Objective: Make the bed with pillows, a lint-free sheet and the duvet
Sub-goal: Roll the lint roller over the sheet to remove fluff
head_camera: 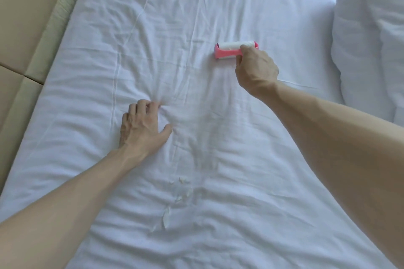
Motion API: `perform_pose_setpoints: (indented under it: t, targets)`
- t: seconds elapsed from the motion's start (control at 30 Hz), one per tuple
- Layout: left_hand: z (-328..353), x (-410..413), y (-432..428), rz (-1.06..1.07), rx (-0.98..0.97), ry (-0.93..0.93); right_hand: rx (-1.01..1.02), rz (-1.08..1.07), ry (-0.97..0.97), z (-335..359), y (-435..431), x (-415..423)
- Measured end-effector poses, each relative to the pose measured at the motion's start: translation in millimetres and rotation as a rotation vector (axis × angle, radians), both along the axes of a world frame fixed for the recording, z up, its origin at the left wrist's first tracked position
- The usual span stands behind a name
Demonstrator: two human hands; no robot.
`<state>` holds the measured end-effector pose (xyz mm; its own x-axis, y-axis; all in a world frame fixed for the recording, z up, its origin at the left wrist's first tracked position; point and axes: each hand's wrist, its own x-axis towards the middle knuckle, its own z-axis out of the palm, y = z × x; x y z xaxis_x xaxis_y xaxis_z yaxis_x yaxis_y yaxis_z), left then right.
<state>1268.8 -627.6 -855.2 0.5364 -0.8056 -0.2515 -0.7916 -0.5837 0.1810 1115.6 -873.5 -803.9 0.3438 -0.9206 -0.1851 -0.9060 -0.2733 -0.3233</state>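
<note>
A wrinkled white sheet point(196, 17) covers the whole bed. My right hand point(254, 70) grips a pink lint roller point(229, 51) with a white sticky roll, held down on the sheet right of centre. My left hand point(142, 124) presses on the sheet at left centre, its fingers bent into the fabric and bunching small folds there. Several small white scraps of lint point(178, 196) lie on the sheet near me, between my forearms. A bunched white duvet point(371, 39) is piled along the right edge.
A beige padded headboard point(24, 39) runs along the left side of the bed. A long raised crease runs down the sheet from the top centre to my left hand.
</note>
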Motion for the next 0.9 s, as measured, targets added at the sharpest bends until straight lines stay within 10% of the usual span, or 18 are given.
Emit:
perform_pose_setpoints:
  t: [0.9]
  targets:
    - [32, -68, 119, -0.248, 0.125, 0.259, 0.216, -0.079, 0.142, 37, 330, -144]
